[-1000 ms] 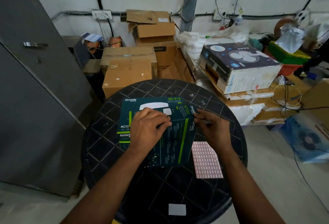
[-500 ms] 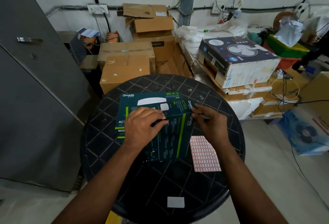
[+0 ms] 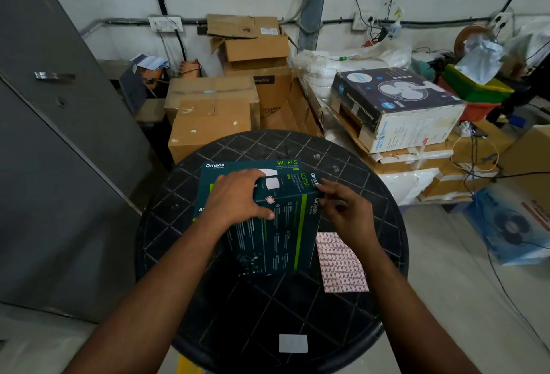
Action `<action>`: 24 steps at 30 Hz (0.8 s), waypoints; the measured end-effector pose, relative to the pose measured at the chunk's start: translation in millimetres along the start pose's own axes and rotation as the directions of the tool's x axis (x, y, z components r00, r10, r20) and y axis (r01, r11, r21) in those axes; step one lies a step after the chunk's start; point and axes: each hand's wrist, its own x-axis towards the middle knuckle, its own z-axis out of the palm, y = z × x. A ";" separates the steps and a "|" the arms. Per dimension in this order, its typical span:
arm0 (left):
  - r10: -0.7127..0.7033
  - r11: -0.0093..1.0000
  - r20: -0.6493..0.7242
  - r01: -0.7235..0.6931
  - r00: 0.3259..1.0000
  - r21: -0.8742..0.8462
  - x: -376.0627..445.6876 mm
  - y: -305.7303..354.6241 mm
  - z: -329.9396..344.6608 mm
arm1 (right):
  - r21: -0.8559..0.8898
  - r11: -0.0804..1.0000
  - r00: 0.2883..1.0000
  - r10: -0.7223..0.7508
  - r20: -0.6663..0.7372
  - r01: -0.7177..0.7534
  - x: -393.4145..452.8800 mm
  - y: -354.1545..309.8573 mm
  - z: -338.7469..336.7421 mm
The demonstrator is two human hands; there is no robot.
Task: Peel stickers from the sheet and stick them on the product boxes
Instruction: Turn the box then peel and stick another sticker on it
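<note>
Two dark teal product boxes lie on the round black table (image 3: 268, 308). The upper box (image 3: 279, 239) rests tilted over the lower box (image 3: 208, 177). A small red-bordered sticker (image 3: 270, 199) sits on the upper box's face near its far end. My left hand (image 3: 238, 198) grips the far left part of the upper box, fingers curled over its edge and thumb on the face. My right hand (image 3: 345, 210) holds the same box at its far right corner with curled fingertips. The red-and-white sticker sheet (image 3: 339, 263) lies flat on the table, right of the box and under my right wrist.
A white label (image 3: 293, 343) lies near the table's front edge. Cardboard cartons (image 3: 208, 123) stand behind the table, a fan box (image 3: 395, 105) at the right on stacked packages. A grey metal cabinet (image 3: 53, 165) fills the left. Cables trail across the floor at the right.
My left hand has moved off the spot it was pressing and now grips the box's far edge, so the stuck sticker shows. My right hand stays at the box's corner.
</note>
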 end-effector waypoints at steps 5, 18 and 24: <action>-0.021 0.963 0.028 0.028 0.999 -0.269 -0.8 -26.0 -7.0 | 0.010 0.969 0.937 0.234 0.261 -0.245 -13.8 21.9 4.4; -0.179 0.389 0.053 0.120 0.982 -0.913 -60.0 -142.7 28.4 | -0.367 0.927 0.852 0.134 0.506 0.072 25.5 19.5 25.6; -0.183 0.463 -0.010 0.077 0.983 -0.883 -66.6 -146.8 43.7 | -0.477 0.806 0.819 -0.015 0.574 0.349 30.9 -5.1 53.0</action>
